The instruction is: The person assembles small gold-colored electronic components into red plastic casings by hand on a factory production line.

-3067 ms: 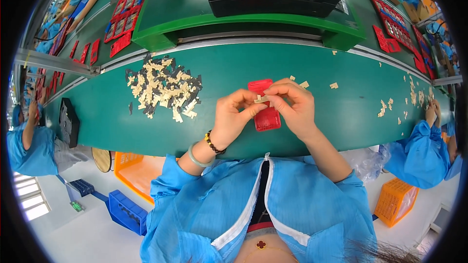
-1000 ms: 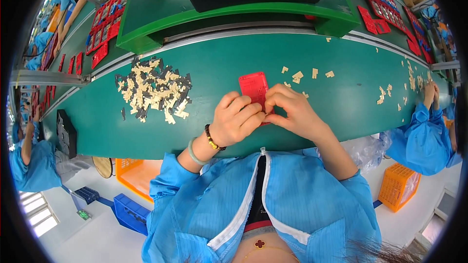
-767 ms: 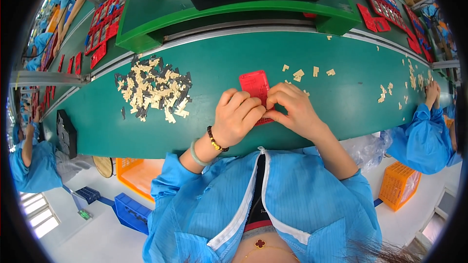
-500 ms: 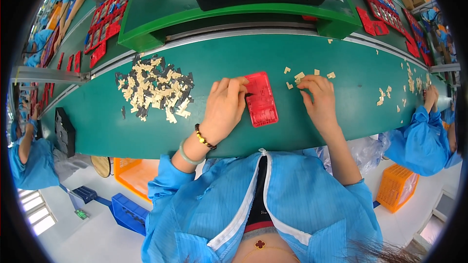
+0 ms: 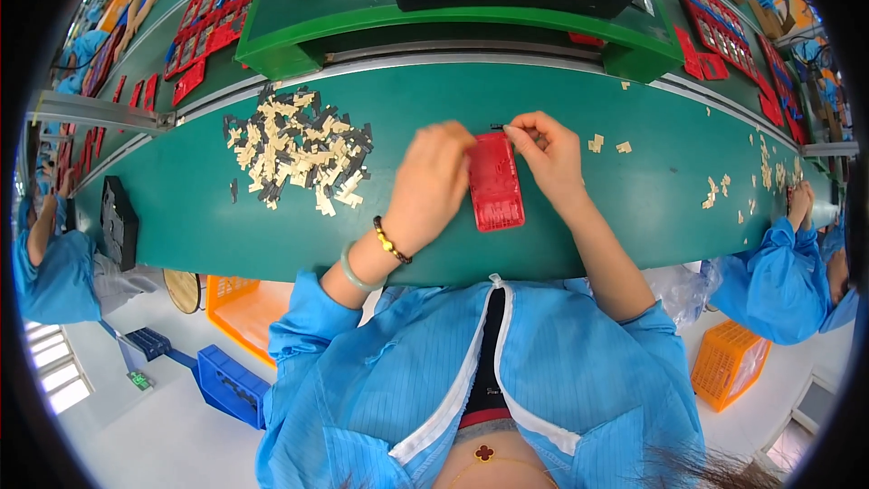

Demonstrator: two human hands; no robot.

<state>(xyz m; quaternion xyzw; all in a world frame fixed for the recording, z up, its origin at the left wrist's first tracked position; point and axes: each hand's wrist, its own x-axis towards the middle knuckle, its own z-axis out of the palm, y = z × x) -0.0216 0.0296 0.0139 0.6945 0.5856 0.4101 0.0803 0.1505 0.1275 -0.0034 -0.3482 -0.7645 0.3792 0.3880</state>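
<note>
A small red plastic tray lies flat on the green conveyor belt right in front of me. My left hand rests on the belt against the tray's left edge, fingers curled beside it. My right hand is at the tray's far right corner, thumb and forefinger pinched on a small cream and black part held just above that end. A heap of small cream and black parts lies on the belt to the left of my left hand.
Loose cream parts lie scattered right of my right hand and further right. Red trays sit on the raised green shelf behind. Other people in blue coats work at left and right. Orange crates stand below the belt.
The tray was held up between both hands, then laid flat on the belt. My right hand reached right to the loose parts and has come back to the tray's far end with one.
</note>
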